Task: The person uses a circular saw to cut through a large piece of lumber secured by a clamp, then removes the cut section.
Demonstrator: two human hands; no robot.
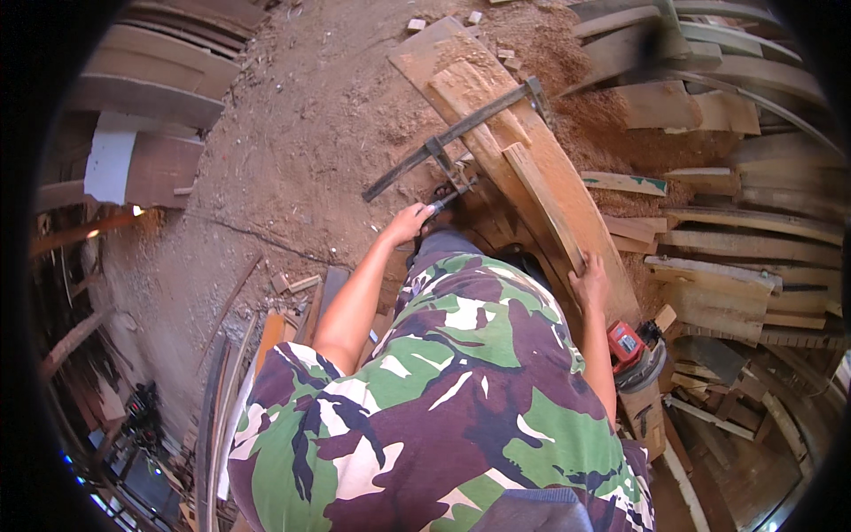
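The handle of a long steel bar clamp [452, 137] is gripped by the left hand [406, 224], its fingers closed around the screw handle at the clamp's lower jaw. The clamp's dark bar is laid diagonally across a stack of curved wooden planks [532, 168], which are set on the ground ahead of the person and are dusted with sawdust. A narrower wooden strip [542, 206] is seen lying along the top of the stack, and its near end is pressed by the right hand [589, 282], whose fingers are curled over the edge of the wood. A red power tool [631, 348] is placed on a board just beside the right forearm. Further planks [745, 239] are piled to the right, and bare dirt floor [284, 160] is seen to the left.
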